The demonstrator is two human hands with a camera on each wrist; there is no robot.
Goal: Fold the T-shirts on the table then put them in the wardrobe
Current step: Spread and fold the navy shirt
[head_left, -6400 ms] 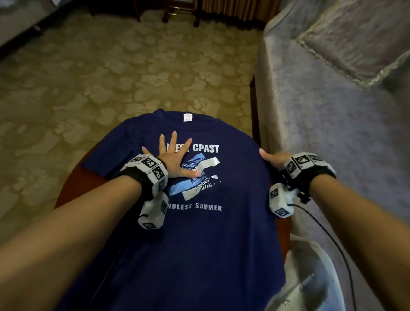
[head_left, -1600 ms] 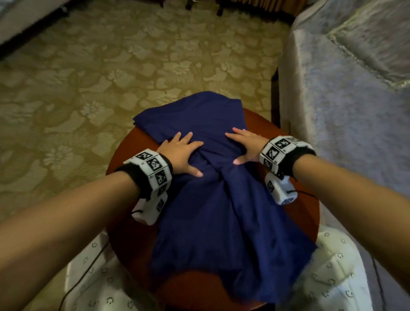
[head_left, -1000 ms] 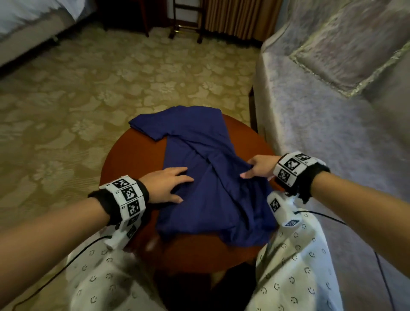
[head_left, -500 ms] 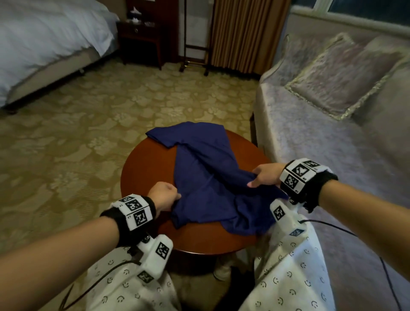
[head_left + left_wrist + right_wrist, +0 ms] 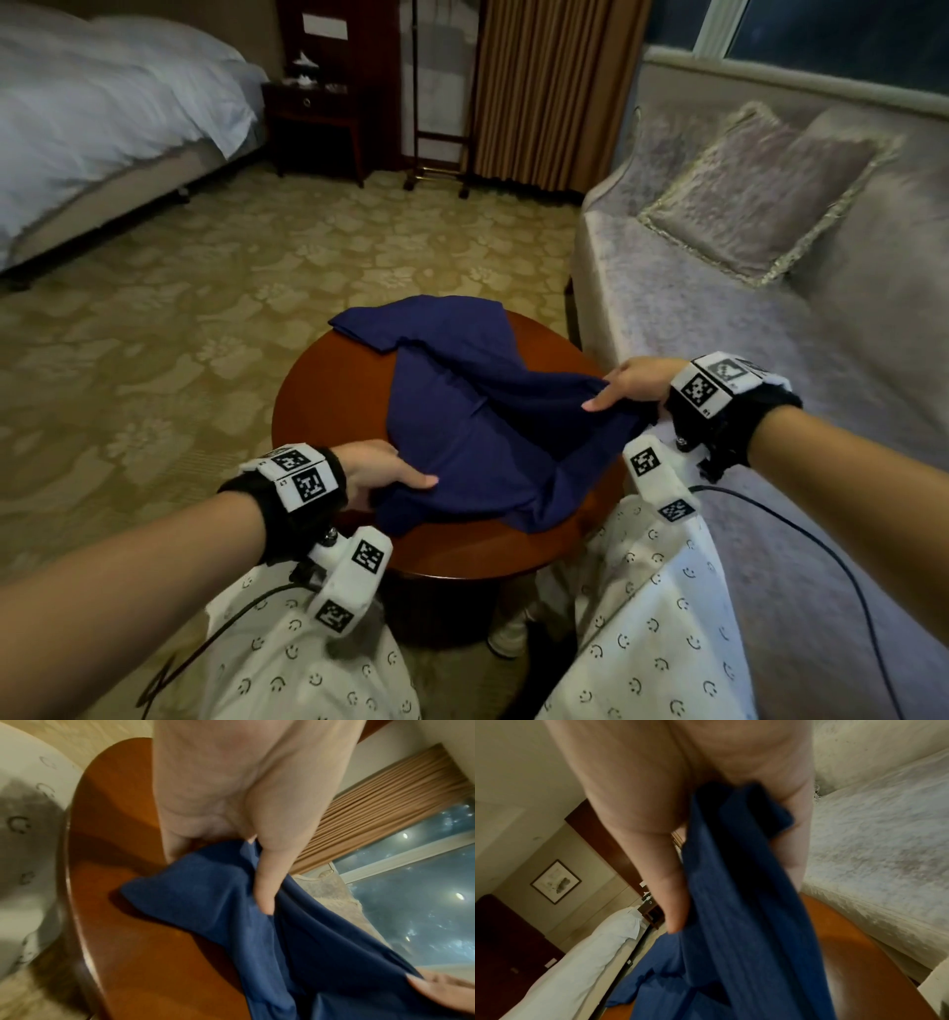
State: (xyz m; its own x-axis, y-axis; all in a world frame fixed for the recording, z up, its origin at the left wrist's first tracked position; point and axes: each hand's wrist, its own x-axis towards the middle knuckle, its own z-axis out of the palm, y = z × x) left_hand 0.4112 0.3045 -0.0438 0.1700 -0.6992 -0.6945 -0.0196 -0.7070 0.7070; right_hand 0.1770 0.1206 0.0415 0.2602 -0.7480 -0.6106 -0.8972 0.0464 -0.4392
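A navy blue T-shirt (image 5: 462,406) lies folded lengthwise on the round brown table (image 5: 328,390), print hidden. My left hand (image 5: 395,475) pinches its near left corner, thumb on top; the left wrist view shows the thumb pressing the T-shirt (image 5: 231,902) against fingers underneath. My right hand (image 5: 624,388) grips the near right corner and holds it slightly off the table; in the right wrist view the T-shirt (image 5: 731,892) runs between thumb and fingers.
A grey sofa (image 5: 770,360) with a cushion (image 5: 760,190) stands close on the right. A bed (image 5: 102,128) is at the far left, a dark nightstand (image 5: 318,123) and curtains (image 5: 544,87) at the back. Patterned carpet (image 5: 205,288) surrounds the table. My smiley-print trousers (image 5: 647,616) are below.
Since a second ago both hands slid to the shirt's near corners and took hold of them. The right corner is now raised. My head has tilted up and back.
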